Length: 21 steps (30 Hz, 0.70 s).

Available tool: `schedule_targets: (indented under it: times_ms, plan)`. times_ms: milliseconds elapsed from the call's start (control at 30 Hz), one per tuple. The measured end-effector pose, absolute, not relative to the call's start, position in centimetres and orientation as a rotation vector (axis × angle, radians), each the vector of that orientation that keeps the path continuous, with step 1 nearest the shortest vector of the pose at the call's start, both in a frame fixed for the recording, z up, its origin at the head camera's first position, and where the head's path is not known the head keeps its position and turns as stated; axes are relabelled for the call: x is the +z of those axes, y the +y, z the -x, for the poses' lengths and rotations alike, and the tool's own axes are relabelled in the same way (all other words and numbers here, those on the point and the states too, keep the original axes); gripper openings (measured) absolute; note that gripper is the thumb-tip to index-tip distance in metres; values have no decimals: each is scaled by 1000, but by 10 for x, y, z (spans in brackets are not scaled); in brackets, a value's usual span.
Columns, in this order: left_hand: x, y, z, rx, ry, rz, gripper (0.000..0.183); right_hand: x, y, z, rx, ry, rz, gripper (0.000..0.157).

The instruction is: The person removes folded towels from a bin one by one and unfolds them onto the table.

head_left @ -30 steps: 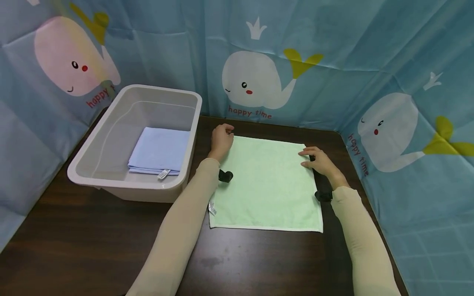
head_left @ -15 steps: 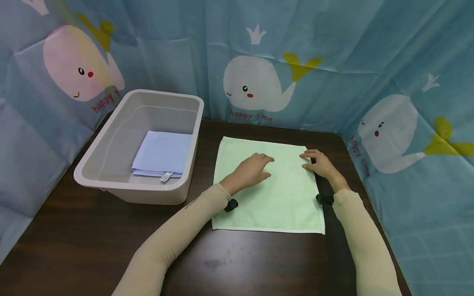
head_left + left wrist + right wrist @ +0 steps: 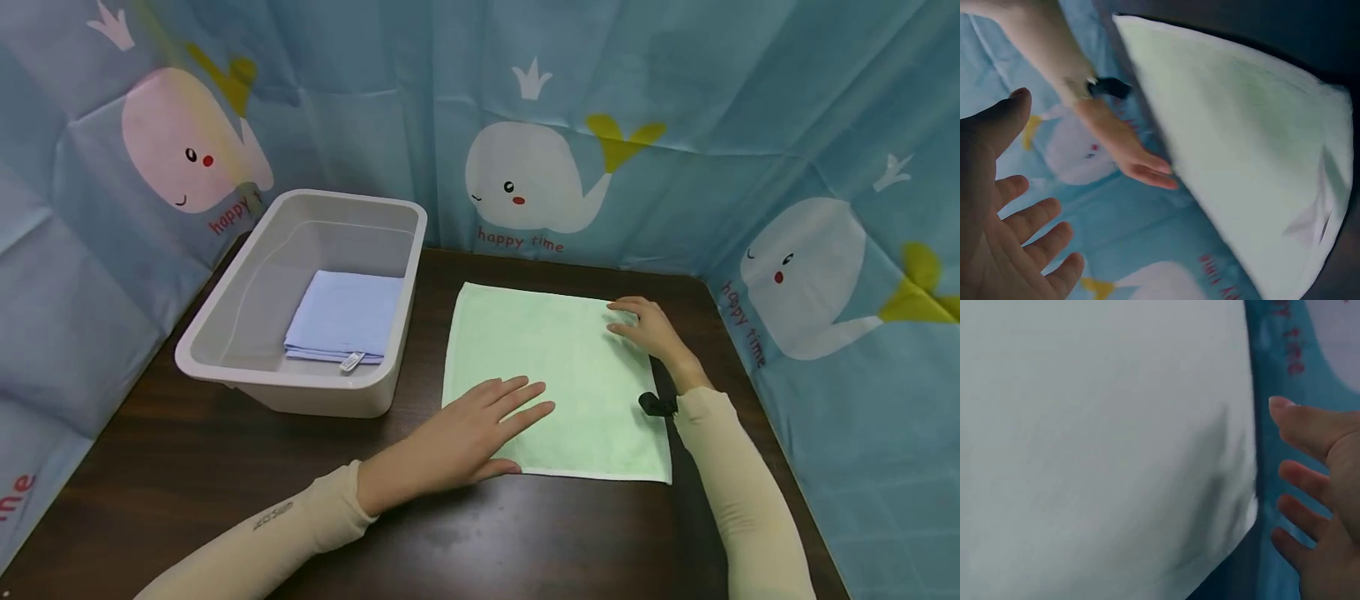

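A pale green towel [image 3: 558, 375] lies spread flat on the dark table. Over its near left part my left hand [image 3: 468, 433] is stretched out, fingers spread and holding nothing; it hides that corner in the head view. The left wrist view shows this hand [image 3: 1022, 250] apart from the cloth. My right hand [image 3: 648, 329] is at the towel's far right corner, its fingers slightly bent. In the right wrist view the right hand [image 3: 1322, 487] has nothing between thumb and fingers, and its shadow falls on the towel.
A light grey plastic tub [image 3: 300, 379] stands left of the towel. Inside it lies a folded blue cloth [image 3: 345, 312] with a white label. A blue curtain [image 3: 360, 108] with printed whales hangs around the back and sides of the dark table [image 3: 187, 467].
My left hand has moved from the towel's far left corner, across the cloth, to its near left part, and its fingers have spread. The right hand has stayed near the far right corner.
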<state>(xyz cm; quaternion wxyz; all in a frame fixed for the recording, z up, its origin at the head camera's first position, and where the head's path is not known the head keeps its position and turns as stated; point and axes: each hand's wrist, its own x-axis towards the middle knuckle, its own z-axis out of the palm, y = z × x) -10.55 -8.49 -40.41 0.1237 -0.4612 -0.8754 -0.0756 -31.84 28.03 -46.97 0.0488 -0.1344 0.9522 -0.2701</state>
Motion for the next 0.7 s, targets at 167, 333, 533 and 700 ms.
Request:
schedule_targets:
  times_ms: [167, 333, 533, 700]
  plan:
    - [-376, -116, 84, -194, -2522, 1273, 90, -443, 244, 321, -835, 2888, 566, 56]
    - [-355, -159, 79, -197, -2573, 1092, 90, -414, 202, 324, -834, 2836, 706, 59]
    - [-347, -217, 84, -243, -2569, 823, 72, -383, 155, 325, -886, 2767, 857, 59]
    - [-349, -270, 87, -266, -2606, 654, 74, -359, 113, 326, -922, 2692, 970, 57]
